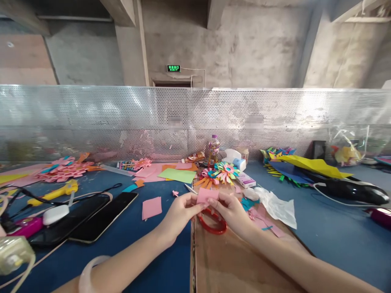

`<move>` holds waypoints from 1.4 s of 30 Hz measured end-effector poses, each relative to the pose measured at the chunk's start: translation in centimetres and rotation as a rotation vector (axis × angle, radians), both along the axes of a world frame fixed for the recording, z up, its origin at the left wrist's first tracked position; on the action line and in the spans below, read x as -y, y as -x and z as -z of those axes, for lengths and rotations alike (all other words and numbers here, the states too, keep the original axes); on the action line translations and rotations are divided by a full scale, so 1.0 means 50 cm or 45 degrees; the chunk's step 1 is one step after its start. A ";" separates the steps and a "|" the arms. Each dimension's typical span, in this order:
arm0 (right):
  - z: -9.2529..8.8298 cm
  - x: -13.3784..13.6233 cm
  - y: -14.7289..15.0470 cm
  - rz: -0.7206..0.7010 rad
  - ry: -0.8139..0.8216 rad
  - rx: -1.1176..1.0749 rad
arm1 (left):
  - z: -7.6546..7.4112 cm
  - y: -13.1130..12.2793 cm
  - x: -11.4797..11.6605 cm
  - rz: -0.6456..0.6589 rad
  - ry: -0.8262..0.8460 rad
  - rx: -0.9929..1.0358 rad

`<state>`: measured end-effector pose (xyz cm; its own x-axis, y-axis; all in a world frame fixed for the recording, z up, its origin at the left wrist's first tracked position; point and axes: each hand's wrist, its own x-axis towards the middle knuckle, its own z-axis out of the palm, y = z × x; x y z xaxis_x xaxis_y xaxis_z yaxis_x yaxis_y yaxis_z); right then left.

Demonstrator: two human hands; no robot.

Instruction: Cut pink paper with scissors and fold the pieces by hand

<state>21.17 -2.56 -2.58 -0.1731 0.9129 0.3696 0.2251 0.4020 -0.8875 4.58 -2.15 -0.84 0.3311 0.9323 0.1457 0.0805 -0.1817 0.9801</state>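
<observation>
Both hands pinch one small pink piece of paper (207, 195), held up over the brown board. My left hand (185, 207) grips its left edge between thumb and fingers, and my right hand (230, 209) grips its right side. Beneath them lies a pair of scissors (218, 230) with red handles; a blade tip shows beyond my left hand, and the middle is hidden. A pink paper square (152, 208) rests on the blue table to the left of my left hand. Just past the hands lie colourful paper flowers (226, 173).
Two dark phones (105, 215), cables and a yellow glue gun (55, 193) lie at left. A drink bottle (214, 150) stands at the back before a perforated metal screen (195, 118). Crumpled white tissue (277, 205) and paper scraps are at right, with a black device (356, 191) beyond.
</observation>
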 end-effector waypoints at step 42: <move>0.027 -0.033 -0.032 0.356 -1.093 1.043 | -0.002 0.011 -0.032 0.064 -0.165 -0.116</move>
<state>22.77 -0.90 -3.94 -0.4747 0.4687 0.7450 0.7666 0.6360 0.0883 4.02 -0.57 -0.76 0.3940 0.8895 0.2313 0.1552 -0.3124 0.9372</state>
